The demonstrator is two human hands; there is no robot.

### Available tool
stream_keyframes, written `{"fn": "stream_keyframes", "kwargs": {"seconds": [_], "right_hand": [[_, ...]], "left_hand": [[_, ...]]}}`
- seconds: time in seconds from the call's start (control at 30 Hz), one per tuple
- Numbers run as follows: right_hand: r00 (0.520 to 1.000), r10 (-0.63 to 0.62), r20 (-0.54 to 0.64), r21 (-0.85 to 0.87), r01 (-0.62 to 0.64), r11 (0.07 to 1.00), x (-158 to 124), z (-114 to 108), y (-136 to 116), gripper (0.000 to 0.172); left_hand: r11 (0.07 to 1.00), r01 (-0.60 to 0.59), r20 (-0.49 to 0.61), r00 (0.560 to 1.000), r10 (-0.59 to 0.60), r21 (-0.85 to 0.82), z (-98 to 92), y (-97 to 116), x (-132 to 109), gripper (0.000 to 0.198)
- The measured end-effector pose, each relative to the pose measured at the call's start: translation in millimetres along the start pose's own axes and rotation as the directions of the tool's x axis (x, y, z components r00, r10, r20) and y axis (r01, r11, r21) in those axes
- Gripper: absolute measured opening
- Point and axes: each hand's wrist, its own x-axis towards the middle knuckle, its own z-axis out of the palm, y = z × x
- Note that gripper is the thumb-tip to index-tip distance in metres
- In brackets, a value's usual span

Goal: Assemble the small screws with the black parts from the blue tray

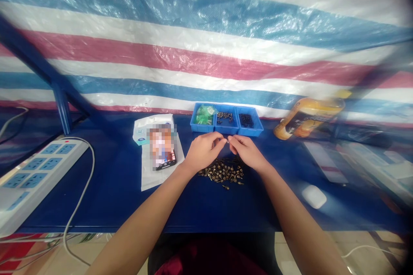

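My left hand (204, 150) and my right hand (248, 151) meet above the blue table (116, 189), fingers pinched together around a tiny light-coloured part (228, 139) held between them. Just below the hands lies a heap of small brass-coloured screws (222, 173). Behind the hands stand three joined blue bins (226, 120): the left one holds green pieces, the middle one brassy parts, the right one dark parts.
A phone (163, 153) lies on white paper (151, 176) left of the hands, with a tissue pack (145, 131) behind it. A white power strip (35, 172) with cable is far left. An orange bottle (306, 122) lies on its side at right; a white earbud case (313, 196) sits nearer.
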Motion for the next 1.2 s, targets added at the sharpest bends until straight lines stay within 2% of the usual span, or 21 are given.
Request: {"fn": "stream_keyframes", "kwargs": {"seconds": [0.07, 0.17, 0.27, 0.33, 0.37, 0.47, 0.53, 0.67, 0.87, 1.2], "right_hand": [[0.994, 0.0, -0.11, 0.128, 0.014, 0.992, 2.2, 1.6, 4.0, 0.028], [0.984, 0.026, -0.175, 0.174, 0.005, 0.985, 4.8, 0.7, 9.7, 0.041], [0.993, 0.0, -0.116, 0.002, 0.0, 1.0, 3.5, -4.6, 9.1, 0.028], [0.999, -0.049, -0.023, -0.117, 0.046, 0.992, -0.3, -8.3, 3.5, 0.024], [0.995, -0.075, 0.059, -0.16, 0.083, 0.984, -2.8, -9.7, -0.4, 0.024], [0.937, -0.084, 0.34, -0.299, 0.192, 0.935, -10.7, -10.5, -12.7, 0.023], [0.907, -0.037, 0.421, -0.424, 0.232, 0.876, -14.5, -8.6, -18.8, 0.026], [0.881, 0.02, 0.472, -0.528, 0.264, 0.807, -17.7, -3.4, -24.9, 0.033], [0.867, -0.032, 0.498, -0.549, 0.343, 0.762, -21.9, 5.3, -26.5, 0.047], [0.872, -0.076, 0.484, -0.596, 0.392, 0.701, -24.8, 11.1, -24.7, 0.022]], "left_hand": [[0.999, 0.047, -0.061, 0.997, -0.046, 0.017, 0.5, -3.7, 1.3, 0.023], [0.994, 0.112, -0.131, 0.985, -0.109, 0.016, 0.3, -9.9, 3.2, 0.024], [0.988, 0.151, -0.164, 0.976, -0.147, 0.012, -1.1, -14.2, 4.3, 0.023], [0.986, 0.168, -0.179, 0.97, -0.163, 0.01, -2.0, -15.6, 4.6, 0.023], [0.985, 0.175, -0.184, 0.968, -0.17, 0.008, -2.2, -15.9, 4.7, 0.023], [0.981, 0.193, -0.184, 0.965, -0.188, 0.006, -2.6, -16.0, 4.9, 0.023], [0.98, 0.199, -0.172, 0.966, -0.195, 0.009, -2.9, -15.6, 4.9, 0.023], [0.981, 0.195, -0.151, 0.97, -0.191, 0.012, -3.8, -14.0, 4.1, 0.024], [0.985, 0.174, -0.149, 0.974, -0.172, 0.004, -3.0, -14.1, 3.2, 0.023], [0.985, 0.173, -0.127, 0.977, -0.173, -0.012, -2.3, -15.3, 3.0, 0.021]]}}
